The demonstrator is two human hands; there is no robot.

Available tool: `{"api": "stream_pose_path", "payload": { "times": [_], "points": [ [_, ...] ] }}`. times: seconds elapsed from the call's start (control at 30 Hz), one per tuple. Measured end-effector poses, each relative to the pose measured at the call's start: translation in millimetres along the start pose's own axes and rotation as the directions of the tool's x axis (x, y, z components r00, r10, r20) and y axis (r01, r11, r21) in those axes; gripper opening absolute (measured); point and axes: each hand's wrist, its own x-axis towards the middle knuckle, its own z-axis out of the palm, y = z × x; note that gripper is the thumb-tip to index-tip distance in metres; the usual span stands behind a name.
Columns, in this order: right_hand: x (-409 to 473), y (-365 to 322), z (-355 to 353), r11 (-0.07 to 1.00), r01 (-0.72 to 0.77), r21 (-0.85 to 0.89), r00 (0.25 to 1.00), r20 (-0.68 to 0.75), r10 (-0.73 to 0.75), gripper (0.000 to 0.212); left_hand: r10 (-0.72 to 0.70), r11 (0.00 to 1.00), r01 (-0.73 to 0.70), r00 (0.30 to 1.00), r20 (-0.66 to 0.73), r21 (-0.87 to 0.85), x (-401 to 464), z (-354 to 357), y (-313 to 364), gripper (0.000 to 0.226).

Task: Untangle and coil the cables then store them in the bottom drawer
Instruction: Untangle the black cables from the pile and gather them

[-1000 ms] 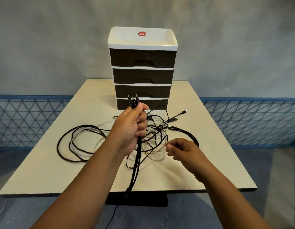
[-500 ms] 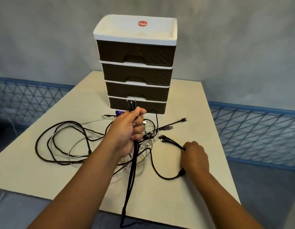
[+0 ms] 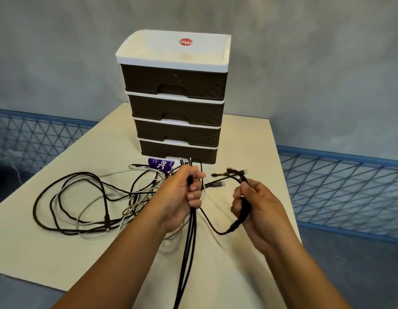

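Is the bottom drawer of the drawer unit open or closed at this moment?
Closed. The bottom drawer has its brown front in line with the three fronts above, and no inside is visible.

Both forearms reach forward from the lower edge of view, bare, converging toward the middle. Left hand (image 3: 182,197) raised, fist upright, fingers curled tight round a bundle of black cables (image 3: 189,237); thumb on top, knuckles facing right. Right hand (image 3: 258,208) just beside it at about the same height, palm turned left, fingers and thumb curled, pinching a single black cable (image 3: 242,215). Hands apart, not touching.
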Motion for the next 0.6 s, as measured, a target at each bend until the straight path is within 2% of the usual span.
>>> {"api": "stream_pose_path", "payload": {
  "times": [0.1, 0.2, 0.27, 0.33, 0.43, 0.53, 0.6],
  "points": [
    [-19, 1, 26, 0.932, 0.269, -0.242, 0.961, 0.13, -0.244, 0.007, 0.029, 0.999, -0.031, 0.999, 0.045, 0.031, 4, 11, -4, 0.038],
    [-22, 9, 35, 0.865, 0.392, -0.313, 0.915, 0.235, -0.329, 0.004, 0.081, 0.994, -0.086, 0.995, 0.065, 0.066, 3, 20, -1, 0.045],
    [-21, 14, 36, 0.819, 0.425, -0.385, 0.899, 0.288, -0.331, 0.008, 0.1, 0.99, -0.098, 0.995, -0.011, 0.098, 2, 22, 2, 0.042],
    [-19, 19, 36, 0.786, 0.428, -0.446, 0.895, 0.328, -0.302, 0.008, 0.116, 0.989, -0.109, 0.991, -0.063, 0.1, 3, 21, 5, 0.029],
    [-18, 24, 36, 0.748, 0.43, -0.506, 0.9, 0.305, -0.311, 0.011, 0.158, 0.986, -0.153, 0.984, -0.084, 0.058, 3, 21, 8, 0.018],
    [-16, 33, 37, 0.771, 0.395, -0.5, 0.918, 0.251, -0.308, 0.011, 0.25, 0.968, -0.247, 0.958, -0.141, 0.036, 2, 22, 12, 0.021],
    [-17, 42, 35, 0.806, 0.384, -0.451, 0.919, 0.27, -0.287, 0.016, 0.297, 0.954, -0.3, 0.945, -0.138, -0.005, 0, 21, 19, 0.021]
  ]
}}
